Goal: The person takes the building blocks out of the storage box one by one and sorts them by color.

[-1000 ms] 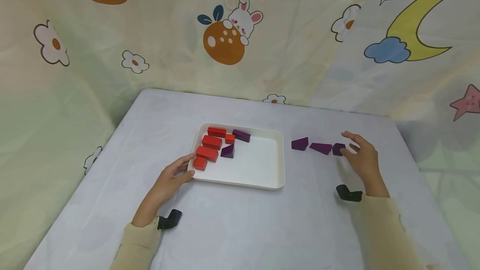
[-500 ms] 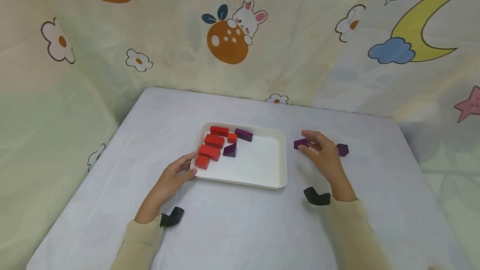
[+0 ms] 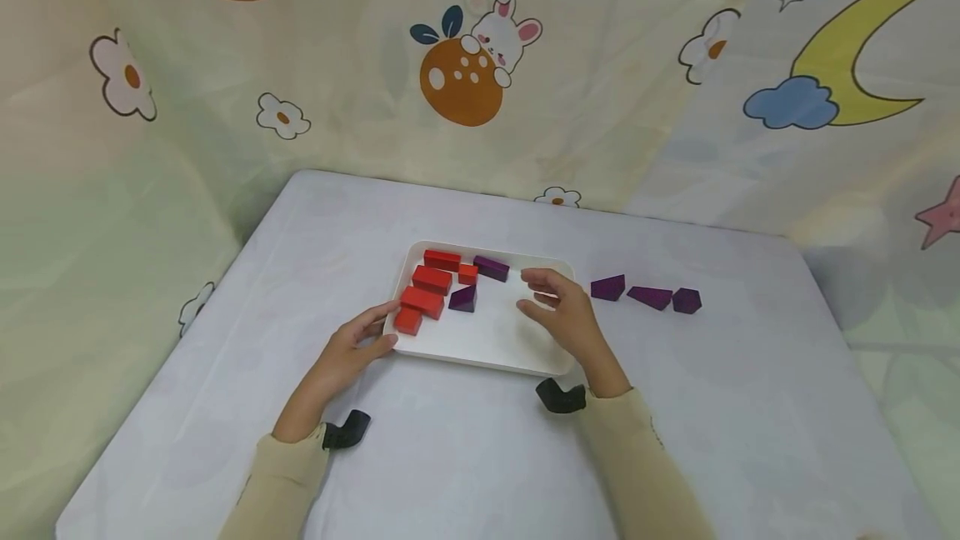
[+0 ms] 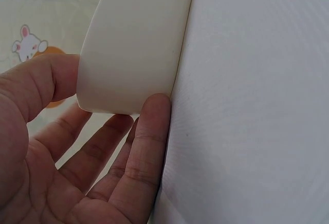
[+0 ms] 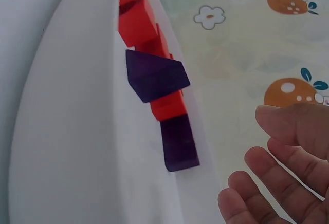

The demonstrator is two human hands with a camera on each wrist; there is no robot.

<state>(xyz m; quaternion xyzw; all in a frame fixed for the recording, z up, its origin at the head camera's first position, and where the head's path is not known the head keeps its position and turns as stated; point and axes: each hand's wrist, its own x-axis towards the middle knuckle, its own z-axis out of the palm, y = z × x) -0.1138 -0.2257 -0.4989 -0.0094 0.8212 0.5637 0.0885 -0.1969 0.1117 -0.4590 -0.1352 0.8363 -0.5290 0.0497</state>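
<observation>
A shallow white tray [image 3: 487, 348] lies on the table with several red blocks [image 3: 431, 279] along its left side. A long purple block [image 3: 491, 267] and a wedge-like purple block [image 3: 463, 298] lie beside them. My left hand [image 3: 347, 357] holds the tray's left end; in the left wrist view its thumb and fingers touch the tray wall [image 4: 131, 49]. Over the tray's right part, my right hand [image 3: 566, 319] has loosely bent fingers spread apart and holds nothing. In the right wrist view the purple wedge-like block [image 5: 154, 75] appears beyond the tray rim, left of the fingers.
Right of the tray, in a row on the white-covered table [image 3: 465, 457], lie a four-sided purple block [image 3: 608, 287], a tapered purple block [image 3: 651, 297] and a six-sided purple block [image 3: 687, 301]. A patterned cloth [image 3: 360, 48] hangs behind the table.
My right hand has swept left from the six-sided purple block, past the other two purple blocks, to above the tray. My left hand stays at the tray's left end. The blocks keep their places.
</observation>
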